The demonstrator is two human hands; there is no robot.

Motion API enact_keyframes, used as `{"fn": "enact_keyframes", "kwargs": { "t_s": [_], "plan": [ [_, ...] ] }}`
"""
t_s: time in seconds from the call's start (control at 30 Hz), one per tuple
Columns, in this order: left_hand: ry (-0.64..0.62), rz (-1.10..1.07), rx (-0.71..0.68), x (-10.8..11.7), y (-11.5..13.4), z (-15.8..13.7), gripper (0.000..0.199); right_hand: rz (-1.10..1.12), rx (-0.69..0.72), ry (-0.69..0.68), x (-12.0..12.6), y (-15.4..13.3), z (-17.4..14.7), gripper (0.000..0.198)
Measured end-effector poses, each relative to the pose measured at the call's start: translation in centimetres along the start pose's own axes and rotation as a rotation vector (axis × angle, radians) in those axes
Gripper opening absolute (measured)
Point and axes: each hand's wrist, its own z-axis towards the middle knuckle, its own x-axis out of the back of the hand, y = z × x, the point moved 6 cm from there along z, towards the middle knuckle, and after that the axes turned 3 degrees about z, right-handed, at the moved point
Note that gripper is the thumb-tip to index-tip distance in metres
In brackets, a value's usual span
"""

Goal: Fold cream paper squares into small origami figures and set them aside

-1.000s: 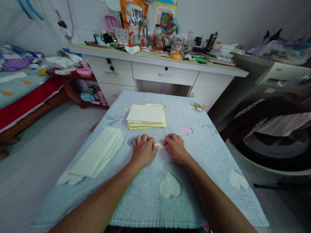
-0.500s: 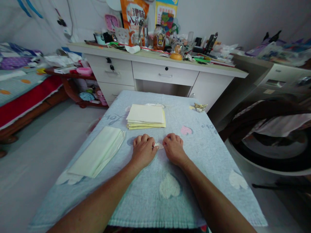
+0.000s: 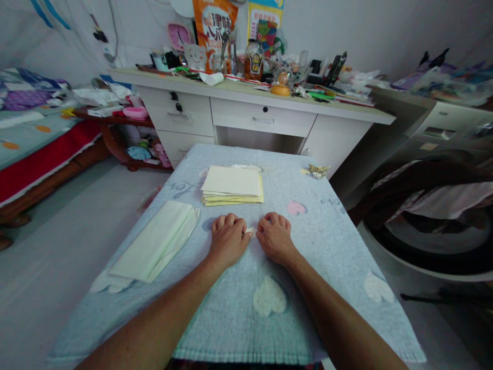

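Observation:
My left hand (image 3: pixel 229 237) rests on the blue cloth (image 3: pixel 327 288) over the table, its fingers curled under and thumb pointing inward. Close by on the right, my right hand (image 3: pixel 276 237) lies in the same curled pose. In the narrow gap between the thumbs a small whitish patch (image 3: pixel 251 233) shows; whether it is a held piece or part of the cloth's print I cannot tell. The undersides of both hands are hidden. Just beyond them sits a stack of cream and yellow paper sheets (image 3: pixel 233 181). Left of my left hand lies a folded pale green sheet (image 3: pixel 156 241).
A small patterned wrapper (image 3: pixel 319 170) is at the table's far right corner. Behind the table stands a white desk (image 3: pixel 265 110) crowded with jars and bags. A washing machine (image 3: pixel 442 121) is on the right, a bed (image 3: pixel 34 139) on the left.
My right hand has come slightly closer to the left, so the gap with the whitish patch is narrower. My left hand stays almost where it was.

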Motion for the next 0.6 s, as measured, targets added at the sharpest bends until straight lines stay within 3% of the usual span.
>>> {"fn": "enact_keyframes", "kwargs": {
  "t_s": [0.4,0.6],
  "plan": [
    [-0.003,0.018,0.003,-0.1,0.0,0.0,0.025,0.088,0.031,-0.082,0.3,0.9,0.2,0.013],
    [-0.019,0.025,0.016,-0.1,0.0,0.0,0.025,0.089,-0.028,-0.079,0.3,0.8,0.5,0.011]
  ]
}}
